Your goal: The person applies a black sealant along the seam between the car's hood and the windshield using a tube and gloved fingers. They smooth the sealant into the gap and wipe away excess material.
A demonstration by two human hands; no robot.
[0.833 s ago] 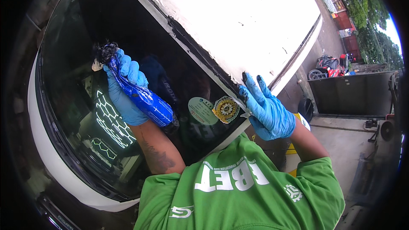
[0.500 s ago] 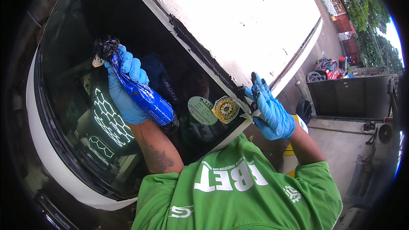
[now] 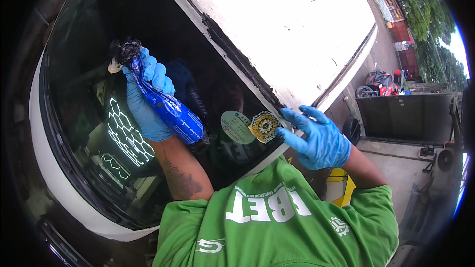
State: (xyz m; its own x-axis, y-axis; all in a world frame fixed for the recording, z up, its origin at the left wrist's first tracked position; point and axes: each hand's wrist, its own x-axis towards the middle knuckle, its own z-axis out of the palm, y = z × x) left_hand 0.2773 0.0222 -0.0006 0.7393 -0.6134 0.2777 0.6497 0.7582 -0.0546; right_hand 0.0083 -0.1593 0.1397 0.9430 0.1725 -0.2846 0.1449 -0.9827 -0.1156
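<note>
My left hand (image 3: 147,104), in a blue glove, is closed around a blue foil sealant pack (image 3: 177,114) above the dark windshield (image 3: 133,10). Crumpled black-smeared wrapping (image 3: 127,52) sticks out past my fingers at the pack's upper end. Near the windshield's corner my right hand (image 3: 319,141), also gloved, has its fingers spread, with black smears on the fingertips. Those tips lie at or just over the end of a ragged black sealant strip (image 3: 242,64), which runs between the glass and the white roof (image 3: 282,15). Contact there is hard to tell.
A round green sticker (image 3: 236,127) and a gold gear-shaped sticker (image 3: 264,127) are on the glass near my right hand. A yellow-and-white container (image 3: 339,188) stands below my right forearm. Farther off is a red motorcycle (image 3: 383,81) behind a dark panel (image 3: 405,116).
My right hand has turned from edge-on to palm-down and shifted slightly lower, its fingers now spread toward the glass corner. My left hand and the sealant pack stay nearly in place.
</note>
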